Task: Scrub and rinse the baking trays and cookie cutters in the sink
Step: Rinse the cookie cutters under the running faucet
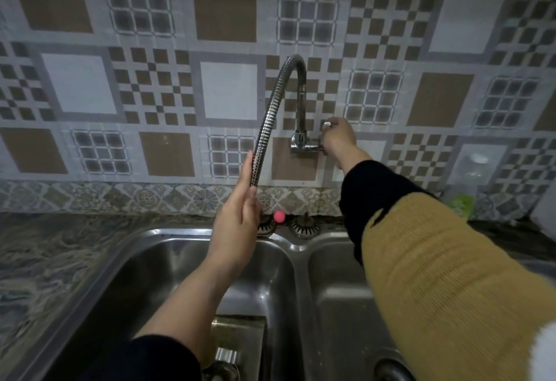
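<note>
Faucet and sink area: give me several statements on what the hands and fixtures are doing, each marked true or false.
1. The left hand touches the flexible faucet hose near its lower end. True.
2. The right hand rests on the sink rim. False: it is raised to the tap handle at the wall.
3. The sink has two basins. True.
4. Water is plainly streaming from the hose. False: no stream is visible.
5. A small pink ball sits behind the sink, near the wall. True.
6. The hose hangs over the right basin. False: its end is above the left basin.
</note>
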Available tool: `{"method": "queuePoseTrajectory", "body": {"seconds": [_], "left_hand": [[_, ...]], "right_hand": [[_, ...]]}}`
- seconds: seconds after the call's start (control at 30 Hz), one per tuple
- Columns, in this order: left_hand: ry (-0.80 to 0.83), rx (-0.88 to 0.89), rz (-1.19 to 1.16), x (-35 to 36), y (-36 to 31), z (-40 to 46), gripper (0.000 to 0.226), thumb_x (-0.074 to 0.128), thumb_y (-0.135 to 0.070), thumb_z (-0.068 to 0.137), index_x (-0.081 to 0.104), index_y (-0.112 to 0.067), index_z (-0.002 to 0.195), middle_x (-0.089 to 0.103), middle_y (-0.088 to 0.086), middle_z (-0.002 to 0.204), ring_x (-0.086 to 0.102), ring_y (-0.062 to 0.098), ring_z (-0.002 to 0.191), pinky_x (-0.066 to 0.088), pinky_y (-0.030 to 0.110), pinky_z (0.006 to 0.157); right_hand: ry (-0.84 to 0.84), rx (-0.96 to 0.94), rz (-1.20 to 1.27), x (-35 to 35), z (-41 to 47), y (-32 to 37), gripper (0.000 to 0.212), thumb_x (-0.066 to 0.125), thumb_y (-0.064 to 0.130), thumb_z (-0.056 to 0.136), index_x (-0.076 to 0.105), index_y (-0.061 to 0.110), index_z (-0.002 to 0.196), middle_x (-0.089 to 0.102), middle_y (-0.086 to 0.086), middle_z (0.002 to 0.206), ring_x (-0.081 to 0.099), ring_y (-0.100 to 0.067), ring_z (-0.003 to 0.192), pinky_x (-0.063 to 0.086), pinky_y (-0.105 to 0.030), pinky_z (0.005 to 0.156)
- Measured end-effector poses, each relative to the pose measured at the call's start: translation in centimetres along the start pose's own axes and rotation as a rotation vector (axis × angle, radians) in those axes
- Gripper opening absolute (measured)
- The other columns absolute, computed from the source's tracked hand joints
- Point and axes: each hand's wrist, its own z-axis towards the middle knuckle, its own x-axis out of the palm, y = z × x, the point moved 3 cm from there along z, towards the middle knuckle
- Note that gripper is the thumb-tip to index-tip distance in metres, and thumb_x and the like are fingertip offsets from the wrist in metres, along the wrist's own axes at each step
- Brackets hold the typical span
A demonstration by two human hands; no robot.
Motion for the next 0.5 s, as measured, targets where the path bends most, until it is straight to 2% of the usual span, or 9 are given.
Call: {"method": "queuePoseTrajectory", "body": {"seconds": [0.07,0.1,0.13,0.17,0.2,0.23,0.33,0.43,0.5], "left_hand": [[0.001,0.010,0.007,0.0,-0.4,-0.1,0.057,0.030,-0.026,0.104,0.016,-0.077,0.125,0.047,-0.019,0.055,0.040,0.010,0.055,0.036,0.026,0.052],[-0.006,0.010,0.000,-0.1,-0.6,-0.1,0.057,0.030,-0.026,0.104,0.016,-0.077,0.125,0.055,-0.017,0.063,0.047,0.012,0.057,0.039,0.028,0.055],[-0.012,0.007,-0.003,0.0,-0.8,-0.2,0.058,0.030,-0.026,0.104,0.016,-0.078,0.125,0.067,-0.009,0.081,0.059,0.017,0.068,0.045,0.031,0.062],[-0.008,0.001,0.002,0.0,-0.9,-0.2,0.058,0.030,-0.026,0.104,0.016,-0.078,0.125,0.067,0.008,0.109,0.065,0.026,0.092,0.051,0.035,0.076],[0.005,-0.004,0.011,0.0,-1.1,-0.3,0.057,0.030,-0.027,0.104,0.015,-0.078,0.126,0.053,0.022,0.128,0.056,0.038,0.113,0.051,0.044,0.091],[0.018,0.000,0.027,0.1,-1.3,-0.3,0.057,0.030,-0.027,0.104,0.014,-0.077,0.127,0.042,0.029,0.134,0.045,0.046,0.121,0.046,0.054,0.098],[0.019,0.013,0.029,0.0,-1.8,-0.4,0.059,0.030,-0.026,0.104,0.015,-0.079,0.125,0.036,0.033,0.137,0.035,0.052,0.125,0.036,0.065,0.101],[0.014,0.006,0.000,-0.1,-2.0,-0.5,0.060,0.030,-0.024,0.105,0.016,-0.079,0.123,0.033,0.032,0.138,0.034,0.052,0.126,0.034,0.065,0.102],[0.022,-0.010,-0.015,-0.1,-2.1,-0.6,0.056,0.030,-0.025,0.105,0.017,-0.073,0.130,0.033,0.031,0.139,0.042,0.049,0.124,0.040,0.061,0.100]], "right_hand": [[-0.048,-0.027,0.006,-0.4,-0.1,-0.5,0.019,0.047,0.013,0.096,0.055,0.019,0.112,0.062,-0.004,0.114,0.060,-0.023,0.097,0.051,-0.035,0.086],[-0.070,-0.052,0.000,-0.8,-0.4,-0.8,0.013,0.050,0.011,0.095,0.056,0.019,0.103,0.063,-0.003,0.108,0.061,-0.021,0.095,0.052,-0.035,0.087],[-0.084,-0.076,-0.008,-1.1,-0.7,-1.1,0.011,0.052,0.010,0.093,0.057,0.019,0.094,0.063,-0.002,0.104,0.060,-0.020,0.094,0.052,-0.034,0.088],[-0.096,-0.111,-0.030,-1.3,-1.1,-1.6,0.012,0.054,0.009,0.092,0.057,0.020,0.088,0.065,-0.002,0.102,0.060,-0.017,0.092,0.051,-0.030,0.086],[-0.106,-0.144,-0.072,-1.7,-1.8,-2.0,0.012,0.057,0.008,0.091,0.058,0.019,0.086,0.066,-0.002,0.102,0.059,-0.015,0.091,0.048,-0.025,0.084],[-0.105,-0.180,-0.110,-1.9,-2.4,-2.6,0.011,0.059,0.008,0.089,0.060,0.018,0.087,0.068,-0.003,0.104,0.058,-0.013,0.090,0.045,-0.021,0.082],[-0.047,-0.288,-0.225,-2.2,-4.2,-4.0,0.010,0.060,0.004,0.088,0.067,0.009,0.095,0.069,-0.009,0.110,0.062,-0.017,0.099,0.043,-0.018,0.086],[0.024,-0.359,-0.467,-2.4,-4.9,-3.3,0.023,0.061,0.007,0.088,0.066,0.008,0.111,0.067,-0.013,0.112,0.063,-0.027,0.103,0.047,-0.028,0.090],[0.076,-0.370,-0.578,-2.4,-5.8,-2.5,0.027,0.061,0.010,0.089,0.065,0.010,0.115,0.067,-0.014,0.113,0.061,-0.028,0.104,0.048,-0.030,0.088]]}}
